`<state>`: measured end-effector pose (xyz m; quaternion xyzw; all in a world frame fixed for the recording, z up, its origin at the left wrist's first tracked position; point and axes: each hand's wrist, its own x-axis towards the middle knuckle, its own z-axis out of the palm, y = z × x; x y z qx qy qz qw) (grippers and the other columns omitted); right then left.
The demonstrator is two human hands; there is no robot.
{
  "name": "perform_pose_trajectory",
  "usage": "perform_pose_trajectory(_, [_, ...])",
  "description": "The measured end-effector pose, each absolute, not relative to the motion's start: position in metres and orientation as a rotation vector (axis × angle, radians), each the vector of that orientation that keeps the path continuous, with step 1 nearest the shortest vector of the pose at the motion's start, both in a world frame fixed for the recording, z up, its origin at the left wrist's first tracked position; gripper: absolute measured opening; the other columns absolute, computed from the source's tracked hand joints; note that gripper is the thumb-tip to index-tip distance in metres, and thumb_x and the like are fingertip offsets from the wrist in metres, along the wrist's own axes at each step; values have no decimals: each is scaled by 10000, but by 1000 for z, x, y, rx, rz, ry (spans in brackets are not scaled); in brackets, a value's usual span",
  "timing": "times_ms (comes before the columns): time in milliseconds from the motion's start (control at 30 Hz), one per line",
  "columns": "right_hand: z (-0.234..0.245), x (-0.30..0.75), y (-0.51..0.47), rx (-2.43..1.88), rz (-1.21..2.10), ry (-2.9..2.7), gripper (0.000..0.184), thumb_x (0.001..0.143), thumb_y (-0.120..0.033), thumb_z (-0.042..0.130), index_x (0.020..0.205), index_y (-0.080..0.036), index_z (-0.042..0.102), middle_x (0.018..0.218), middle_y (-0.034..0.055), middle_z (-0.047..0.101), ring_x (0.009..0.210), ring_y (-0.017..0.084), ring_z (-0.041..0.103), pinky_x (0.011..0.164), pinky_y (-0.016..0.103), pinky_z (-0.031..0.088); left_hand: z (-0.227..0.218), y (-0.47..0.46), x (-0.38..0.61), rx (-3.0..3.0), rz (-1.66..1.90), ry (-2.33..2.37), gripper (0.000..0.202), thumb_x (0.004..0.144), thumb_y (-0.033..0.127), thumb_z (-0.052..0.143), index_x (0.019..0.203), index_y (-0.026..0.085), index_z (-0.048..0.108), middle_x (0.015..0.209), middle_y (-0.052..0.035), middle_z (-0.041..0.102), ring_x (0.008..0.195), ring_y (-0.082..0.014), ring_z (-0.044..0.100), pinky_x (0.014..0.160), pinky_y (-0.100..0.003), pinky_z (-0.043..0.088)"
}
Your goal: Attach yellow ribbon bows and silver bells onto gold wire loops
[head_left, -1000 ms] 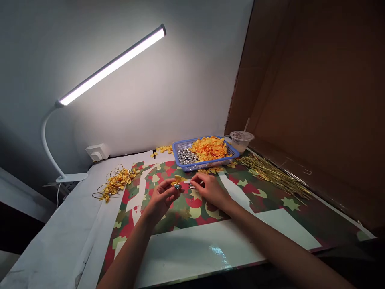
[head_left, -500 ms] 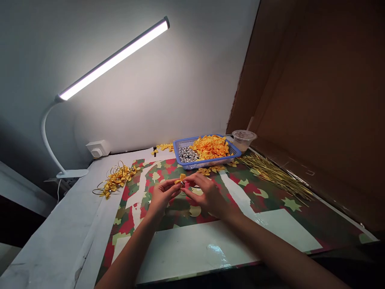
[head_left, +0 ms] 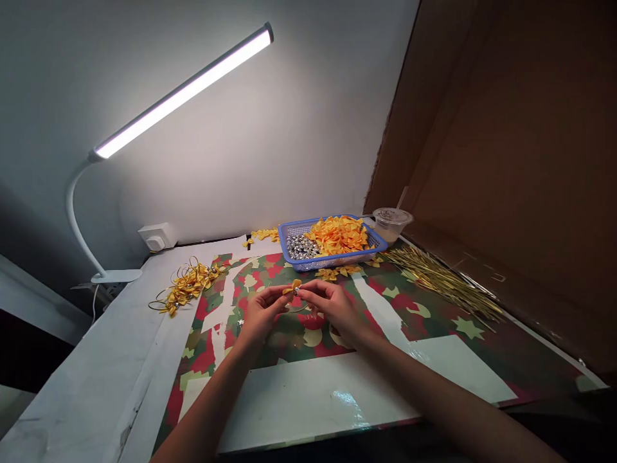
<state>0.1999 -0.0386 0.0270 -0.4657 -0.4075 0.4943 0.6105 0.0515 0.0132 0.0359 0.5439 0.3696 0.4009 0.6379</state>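
Above the middle of the patterned work surface, my two hands meet at a small yellow ribbon bow with a shiny silver bell against it. My left hand is closed, its thumb and fingertips pinching the bow from the left. From the other side, my right hand is closed with thumb and forefinger at the bell. A thin gold wire curves below the fingers; where its ends go is hidden. Just beyond the hands, several loose yellow bows lie in front of the basket.
A blue basket holds orange-yellow bows and silver bells. Gold wire ties lie at right, below a lidded plastic cup. Wired bows are heaped at left near a lit clamp lamp. Cardboard walls the right side.
My right hand has turned, and its fingers have drawn in closer around the bell. A curve of gold wire now shows below the hands. The bow has shifted slightly right.
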Motion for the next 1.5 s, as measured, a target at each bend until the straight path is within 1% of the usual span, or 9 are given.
perform_pose_trajectory(267, [25,199,-38,-1022,1328,-841,290,614,-417,749,750,-168,689,630,-52,550,420,26,372,441,185,386,34,16,50,1275,930,806,264,595,304,794,823,183,740,917,-74,748,848,-204,660,712,-255,489])
perform_pose_trajectory(500, [23,195,-37,-1022,1320,-795,331,566,-420,786,772,-174,704,715,-9,622,554,74,516,484,181,446,33,15,51,1230,941,797,210,632,285,764,809,173,745,868,-67,746,836,-205,654,721,-260,495])
perform_pose_trajectory(667, [20,194,-36,-1003,1305,-783,304,589,-411,777,755,-178,675,731,-5,618,635,99,567,512,178,474,33,16,52,1121,915,771,218,599,283,805,758,149,740,792,-44,735,727,-141,640,688,-212,489])
perform_pose_trajectory(800, [23,199,-36,-994,1260,-775,309,661,-414,725,888,-226,632,937,6,625,630,81,578,491,166,478,38,18,52,963,852,743,200,571,247,827,693,135,715,678,-3,699,630,-81,620,644,-157,491])
perform_pose_trajectory(900, [27,203,-38,-974,1382,-907,452,637,-381,751,1044,-264,593,1124,29,597,588,69,594,505,193,504,43,18,52,870,783,720,144,610,164,799,699,113,697,666,-4,682,593,-67,613,620,-141,500])
perform_pose_trajectory(1000, [28,205,-39,-935,1494,-1102,440,642,-413,742,1018,-238,595,978,9,646,578,81,614,524,205,512,46,17,51,801,726,710,79,672,105,738,735,99,691,684,-15,683,576,-62,609,573,-124,503])
perform_pose_trajectory(1100, [29,208,-37,-942,1466,-1195,314,674,-450,707,822,-183,633,691,-24,638,573,96,614,524,197,498,48,17,49,734,704,714,17,732,85,669,735,99,678,703,-28,685,579,-65,616,534,-111,501])
perform_pose_trajectory(1167, [29,212,-34,-954,1433,-1201,297,684,-458,696,733,-172,633,605,-36,611,553,93,601,515,193,488,51,17,48,685,709,722,61,759,77,629,713,101,659,688,-32,674,580,-68,623,534,-104,508])
perform_pose_trajectory(1500, [40,237,-33,-1015,1287,-1172,301,656,-458,719,697,-166,662,585,-25,633,518,89,585,558,228,496,63,18,41,537,749,696,139,798,106,542,662,114,564,616,-23,550,522,-53,554,481,-80,495])
